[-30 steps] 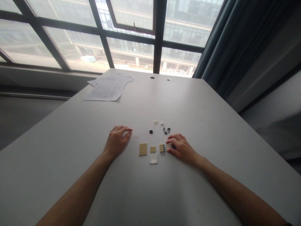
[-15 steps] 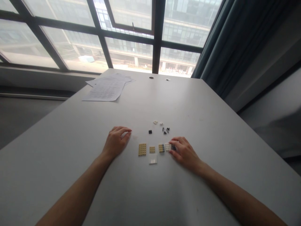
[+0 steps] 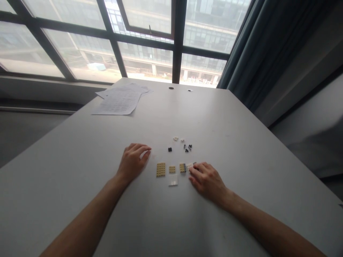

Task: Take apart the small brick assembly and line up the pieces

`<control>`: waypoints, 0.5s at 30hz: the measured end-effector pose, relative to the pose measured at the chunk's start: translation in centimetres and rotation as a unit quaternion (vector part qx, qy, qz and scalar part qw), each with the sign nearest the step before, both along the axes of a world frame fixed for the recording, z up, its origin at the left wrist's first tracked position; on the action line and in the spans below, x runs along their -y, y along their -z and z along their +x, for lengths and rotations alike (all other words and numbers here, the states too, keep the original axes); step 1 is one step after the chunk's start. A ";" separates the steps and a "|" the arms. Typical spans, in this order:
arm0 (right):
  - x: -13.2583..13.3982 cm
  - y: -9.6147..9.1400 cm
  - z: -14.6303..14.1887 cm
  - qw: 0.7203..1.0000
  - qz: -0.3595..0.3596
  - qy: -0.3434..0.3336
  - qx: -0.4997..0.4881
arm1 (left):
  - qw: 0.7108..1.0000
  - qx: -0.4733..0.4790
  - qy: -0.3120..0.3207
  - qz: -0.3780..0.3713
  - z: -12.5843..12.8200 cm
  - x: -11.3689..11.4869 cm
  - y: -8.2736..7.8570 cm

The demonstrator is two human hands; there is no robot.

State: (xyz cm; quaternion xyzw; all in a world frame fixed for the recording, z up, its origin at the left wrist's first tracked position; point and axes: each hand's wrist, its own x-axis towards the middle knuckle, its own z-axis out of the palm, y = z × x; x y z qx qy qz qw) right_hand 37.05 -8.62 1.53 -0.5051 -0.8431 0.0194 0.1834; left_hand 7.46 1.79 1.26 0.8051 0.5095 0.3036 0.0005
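My left hand (image 3: 132,161) lies flat on the white table (image 3: 80,160), fingers loosely together, holding nothing. To its right sits a row of small building plates: a larger tan plate (image 3: 160,169), a small tan plate (image 3: 172,169), a tan-and-blue piece (image 3: 183,167) and a pale piece (image 3: 189,165). A clear-white plate (image 3: 173,180) lies just in front of the row. My right hand (image 3: 206,178) rests with curled fingers at the right end of the row, fingertips against the pale piece. Whether it grips that piece is hidden.
Farther back lie a black brick (image 3: 169,149), several tiny dark parts (image 3: 187,147) and two pale bits (image 3: 178,139). Printed paper sheets (image 3: 119,100) sit at the far left. Two cable holes (image 3: 171,88) mark the far edge by the window; a curtain (image 3: 254,53) hangs at right.
My right hand has slid toward me and slightly left, uncovering more of the pale piece. The left hand has stayed put.
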 end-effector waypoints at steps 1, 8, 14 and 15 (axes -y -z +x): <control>-0.1 0.1 0.5 1.000 0.007 -0.026 0.000 | 1.000 -0.012 0.021 0.005 0.5 0.3 -0.3; -1.1 0.0 4.1 0.984 0.025 -0.175 -0.011 | 0.964 -0.105 0.245 -0.023 7.1 3.2 -2.3; -0.2 -0.6 4.2 0.988 0.049 -0.146 -0.028 | 0.934 -0.142 0.324 -0.053 11.0 3.1 -2.5; 0.2 -0.6 3.9 0.991 0.051 -0.121 -0.034 | 0.932 -0.146 0.327 -0.054 11.3 2.9 -2.5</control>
